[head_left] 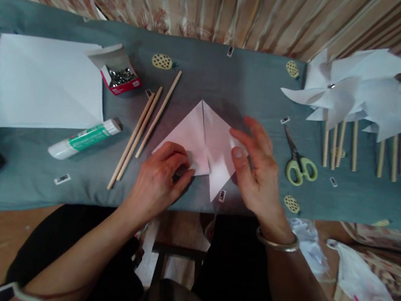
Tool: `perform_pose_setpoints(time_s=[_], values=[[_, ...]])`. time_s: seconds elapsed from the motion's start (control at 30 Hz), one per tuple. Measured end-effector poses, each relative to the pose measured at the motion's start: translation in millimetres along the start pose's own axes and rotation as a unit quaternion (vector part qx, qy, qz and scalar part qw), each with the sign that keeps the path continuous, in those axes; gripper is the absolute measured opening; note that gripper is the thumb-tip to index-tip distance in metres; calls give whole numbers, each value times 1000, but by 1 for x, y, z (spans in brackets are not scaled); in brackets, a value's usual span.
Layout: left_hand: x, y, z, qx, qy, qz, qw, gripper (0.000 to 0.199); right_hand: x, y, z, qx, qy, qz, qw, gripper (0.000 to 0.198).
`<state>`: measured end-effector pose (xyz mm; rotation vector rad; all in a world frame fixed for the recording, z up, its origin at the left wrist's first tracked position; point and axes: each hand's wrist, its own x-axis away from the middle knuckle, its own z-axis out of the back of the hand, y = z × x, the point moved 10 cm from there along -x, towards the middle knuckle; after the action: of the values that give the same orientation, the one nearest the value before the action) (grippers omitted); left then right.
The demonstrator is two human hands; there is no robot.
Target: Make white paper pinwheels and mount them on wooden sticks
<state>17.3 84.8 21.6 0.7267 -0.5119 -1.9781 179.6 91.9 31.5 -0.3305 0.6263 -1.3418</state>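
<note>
A white paper square (219, 138), cut in from its corners, lies in front of me with one pointed flap sticking out toward me. My left hand (162, 177) is closed at its lower left side, fingers curled and thumb tip close to them on the paper. The part between those fingers is mostly hidden. At the right corner my right hand (256, 166) has its thumb and fingers apart, with the tips at or just over the paper's edge; whether they press on it I cannot tell.
Left of the paper are wooden sticks (158, 114), a glue stick (85, 138), an opened red box of metal pins (121, 78) and white sheets (48, 82). To the right lie green-handled scissors (300, 168) and finished paper pinwheels (369, 100) on sticks. A patterned curtain (222, 8) hangs behind.
</note>
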Motion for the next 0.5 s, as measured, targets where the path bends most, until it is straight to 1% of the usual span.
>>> perform_pose_setpoints(time_s=[0.03,0.07,0.13,0.27,0.5], values=[[0,1,0,-1,4,-4,1000,4,-2,6,4,17,18,-8,1000,41],[1,1,1,-3,9,-8,1000,3,-4,11,4,35,20,-14,999,42],[2,2,1,-6,14,-13,1000,5,-6,17,-3,61,8,-15,998,45],[5,3,0,-4,13,-17,1000,11,-7,18,-14,96,-14,-3,995,45],[14,7,1,-7,6,-31,999,26,-3,17,-4,85,8,8,996,39]])
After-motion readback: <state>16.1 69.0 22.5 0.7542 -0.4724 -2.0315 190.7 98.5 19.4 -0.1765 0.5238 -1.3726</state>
